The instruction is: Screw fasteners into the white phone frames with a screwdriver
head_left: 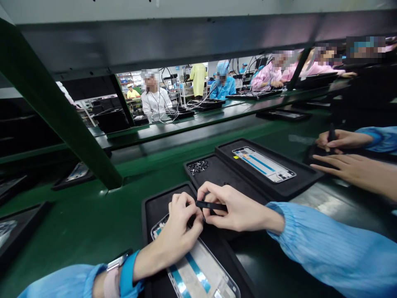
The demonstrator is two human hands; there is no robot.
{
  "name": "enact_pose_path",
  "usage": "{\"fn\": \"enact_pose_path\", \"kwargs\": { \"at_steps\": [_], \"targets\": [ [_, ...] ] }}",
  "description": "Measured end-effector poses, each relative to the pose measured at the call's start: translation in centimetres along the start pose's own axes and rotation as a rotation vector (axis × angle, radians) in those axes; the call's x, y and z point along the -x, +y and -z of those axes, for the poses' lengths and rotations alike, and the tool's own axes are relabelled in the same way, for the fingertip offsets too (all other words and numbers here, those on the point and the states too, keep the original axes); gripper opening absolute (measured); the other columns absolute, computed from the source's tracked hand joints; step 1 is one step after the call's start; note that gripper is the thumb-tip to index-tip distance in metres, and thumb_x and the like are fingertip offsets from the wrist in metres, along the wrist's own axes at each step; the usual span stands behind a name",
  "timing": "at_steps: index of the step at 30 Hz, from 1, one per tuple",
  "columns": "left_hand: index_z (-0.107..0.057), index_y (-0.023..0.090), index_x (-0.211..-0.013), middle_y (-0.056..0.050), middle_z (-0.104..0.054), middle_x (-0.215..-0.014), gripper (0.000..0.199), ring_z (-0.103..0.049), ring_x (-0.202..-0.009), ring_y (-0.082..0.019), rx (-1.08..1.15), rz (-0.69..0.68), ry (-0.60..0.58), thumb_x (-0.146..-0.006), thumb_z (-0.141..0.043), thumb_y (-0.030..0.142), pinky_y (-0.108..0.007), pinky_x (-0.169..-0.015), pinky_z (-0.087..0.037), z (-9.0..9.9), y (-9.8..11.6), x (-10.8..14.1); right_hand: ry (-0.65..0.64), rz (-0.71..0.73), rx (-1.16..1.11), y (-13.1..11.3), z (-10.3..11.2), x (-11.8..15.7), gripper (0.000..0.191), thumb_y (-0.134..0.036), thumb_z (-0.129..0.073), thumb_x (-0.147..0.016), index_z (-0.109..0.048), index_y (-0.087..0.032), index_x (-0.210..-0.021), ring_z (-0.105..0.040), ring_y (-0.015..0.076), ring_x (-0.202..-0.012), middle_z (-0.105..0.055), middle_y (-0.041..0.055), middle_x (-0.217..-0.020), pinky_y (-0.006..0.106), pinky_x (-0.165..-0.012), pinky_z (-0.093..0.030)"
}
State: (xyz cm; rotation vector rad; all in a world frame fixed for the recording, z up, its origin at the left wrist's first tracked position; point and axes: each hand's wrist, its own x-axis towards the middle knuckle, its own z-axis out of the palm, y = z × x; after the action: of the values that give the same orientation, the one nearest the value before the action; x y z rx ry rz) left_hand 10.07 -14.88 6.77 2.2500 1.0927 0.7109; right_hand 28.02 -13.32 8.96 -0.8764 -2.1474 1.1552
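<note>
My right hand is closed round a slim black tool, its end pointing left toward my left hand. With curled fingers pinched together, my left hand meets it fingertip to fingertip; whatever lies in that pinch is hidden. Below my left hand a silver phone frame with blue strips rests in a black foam tray, partly covered by the hand and wrist. Just behind my right hand, a second black tray carries a heap of small dark and silver parts.
Another tray holds a similar phone frame. At right, a co-worker's hands work with a dark tool. A slanted green post stands on the left of the green bench; a grey shelf hangs overhead. Several people sit beyond.
</note>
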Motion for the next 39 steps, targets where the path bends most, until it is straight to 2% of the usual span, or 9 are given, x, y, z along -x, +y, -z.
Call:
{"fn": "enact_pose_path", "kwargs": {
  "at_steps": [5, 9, 14, 22, 39],
  "targets": [
    [-0.050, 0.018, -0.070, -0.004, -0.047, -0.086, 0.017, -0.041, -0.090, -0.021, 0.001, 0.029, 0.004, -0.084, -0.040, 0.018, -0.040, -0.081, -0.036, -0.02, 0.20, -0.06, -0.019, -0.011, -0.081, -0.13, -0.05, 0.40, 0.027, -0.008, -0.048, -0.074, -0.042, -0.024, -0.095, -0.056, 0.0086, -0.065, -0.062, -0.0009, -0.074, 0.020, -0.058, -0.044],
    [-0.049, 0.018, -0.069, -0.004, -0.048, -0.085, 0.017, -0.041, -0.090, -0.021, 0.025, 0.028, 0.018, -0.084, -0.041, 0.019, -0.038, -0.080, -0.035, -0.08, 0.13, -0.08, -0.057, -0.024, -0.057, 0.09, 0.02, 0.10, 0.027, -0.008, -0.052, -0.071, -0.039, -0.020, -0.091, -0.051, 0.0064, -0.057, -0.059, -0.0036, -0.069, 0.018, -0.052, -0.040],
    [-0.048, 0.018, -0.068, -0.003, -0.048, -0.083, 0.019, -0.041, -0.089, -0.020, 0.028, 0.059, 0.001, -0.086, -0.042, 0.019, -0.039, -0.081, -0.034, -0.13, -0.01, -0.02, -0.037, -0.009, 0.005, 0.36, 0.23, -0.12, 0.026, -0.006, -0.051, -0.070, -0.037, -0.018, -0.089, -0.043, 0.0031, -0.053, -0.055, -0.0056, -0.068, 0.014, -0.048, -0.036],
    [-0.051, 0.018, -0.075, -0.004, -0.046, -0.087, 0.019, -0.040, -0.093, -0.021, 0.058, 0.047, -0.057, -0.089, -0.040, 0.023, -0.040, -0.084, -0.034, 0.12, 0.37, 0.14, -0.056, -0.029, 0.000, 0.59, -0.13, -0.14, 0.025, -0.007, -0.050, -0.071, -0.035, -0.018, -0.088, -0.045, 0.0055, -0.057, -0.054, -0.0042, -0.069, 0.016, -0.051, -0.039],
    [-0.053, 0.016, -0.074, -0.006, -0.046, -0.089, 0.019, -0.039, -0.094, -0.022, 0.025, 0.064, -0.116, -0.087, -0.040, 0.021, -0.041, -0.083, -0.033, 0.30, 0.52, -0.26, -0.055, -0.062, -0.005, 0.52, 0.05, -0.10, 0.025, -0.011, -0.054, -0.071, -0.036, -0.019, -0.086, -0.053, 0.0075, -0.065, -0.058, -0.0038, -0.072, 0.018, -0.059, -0.046]
  ]
}}
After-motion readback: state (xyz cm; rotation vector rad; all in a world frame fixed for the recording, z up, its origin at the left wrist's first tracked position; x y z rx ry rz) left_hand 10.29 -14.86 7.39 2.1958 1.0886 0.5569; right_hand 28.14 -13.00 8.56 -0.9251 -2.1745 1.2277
